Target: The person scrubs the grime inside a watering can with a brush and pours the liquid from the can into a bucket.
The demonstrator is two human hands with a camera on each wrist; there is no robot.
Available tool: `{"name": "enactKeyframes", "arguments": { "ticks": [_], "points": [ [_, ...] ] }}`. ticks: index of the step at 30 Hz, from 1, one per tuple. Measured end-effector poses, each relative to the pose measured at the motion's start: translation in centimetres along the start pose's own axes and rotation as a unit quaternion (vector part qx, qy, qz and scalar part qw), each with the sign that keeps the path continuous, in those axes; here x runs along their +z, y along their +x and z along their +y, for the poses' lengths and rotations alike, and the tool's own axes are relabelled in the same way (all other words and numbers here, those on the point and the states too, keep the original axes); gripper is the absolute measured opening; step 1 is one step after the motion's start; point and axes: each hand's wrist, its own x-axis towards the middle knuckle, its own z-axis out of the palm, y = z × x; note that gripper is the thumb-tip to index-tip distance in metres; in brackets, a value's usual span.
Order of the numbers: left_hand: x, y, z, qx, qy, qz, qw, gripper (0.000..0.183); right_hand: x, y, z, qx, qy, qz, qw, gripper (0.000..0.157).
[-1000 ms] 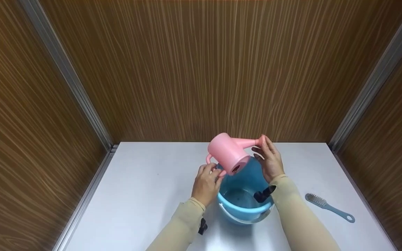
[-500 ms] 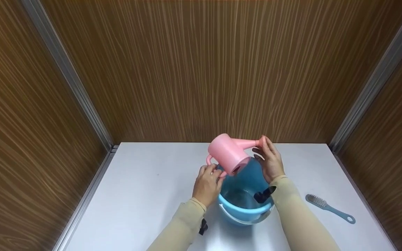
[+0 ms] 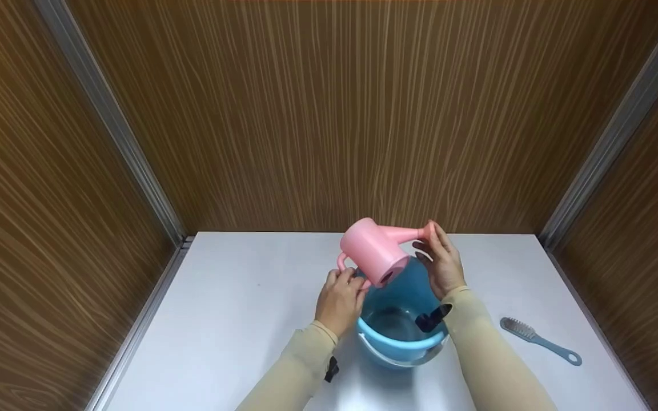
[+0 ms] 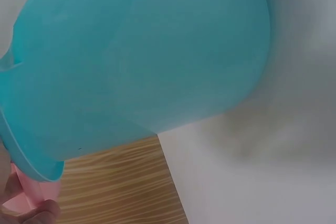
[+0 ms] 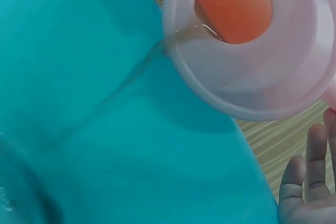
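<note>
A pink watering can (image 3: 372,248) is held tilted above a light-blue bucket (image 3: 400,345), its top opening turned down. My left hand (image 3: 340,302) grips its handle; the left wrist view shows fingertips (image 4: 39,216) on the pink plastic beside the bucket rim. At the spout's end, my right hand (image 3: 443,265) pinches the coral sprinkler head (image 3: 428,230). In the right wrist view, a thin stream of water (image 5: 126,80) runs from the can's opening into the bucket, and some right-hand fingers (image 5: 316,156) extend below the can. Water (image 3: 392,325) lies in the bucket's bottom.
A blue-grey brush (image 3: 540,339) with pale bristles lies on the white table (image 3: 220,319), right of the bucket. The bucket's white handle (image 3: 386,359) hangs down at its front. Wood-patterned panels (image 3: 329,114) enclose the table at the back and sides.
Hands, watering can and bucket keep nearly the same places across the head frames. Only slight shifts show.
</note>
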Motion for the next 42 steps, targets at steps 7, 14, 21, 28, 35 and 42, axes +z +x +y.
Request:
{"name": "enactKeyframes", "arguments": {
  "ticks": [7, 14, 21, 28, 35, 42],
  "points": [
    [-0.23, -0.02, 0.11, -0.008, 0.001, -0.017, 0.9998, 0.021, 0.13, -0.22, -0.14, 0.004, 0.000, -0.001, 1.000, 0.059],
    [-0.23, -0.10, 0.04, -0.007, 0.005, -0.020, 0.9998, 0.021, 0.14, -0.25, -0.07, 0.003, 0.000, -0.001, 1.000, 0.057],
    [-0.27, -0.27, 0.05, -0.004, 0.004, -0.014, 0.9999, 0.022, 0.02, -0.34, 0.00, 0.003, -0.005, -0.004, 1.000, 0.059],
    [-0.23, -0.24, 0.07, 0.005, 0.004, 0.000, 1.0000, 0.020, -0.04, -0.37, 0.01, -0.006, -0.011, -0.014, 1.000, 0.060],
    [-0.24, -0.27, -0.01, -0.003, 0.000, -0.012, 0.9999, 0.022, 0.06, -0.43, 0.05, 0.000, -0.018, -0.011, 1.000, 0.056],
    [-0.46, -0.26, -0.03, -0.005, -0.002, -0.014, 0.9999, 0.024, 0.18, -0.48, 0.07, -0.001, -0.021, -0.012, 1.000, 0.056]
  ]
}}
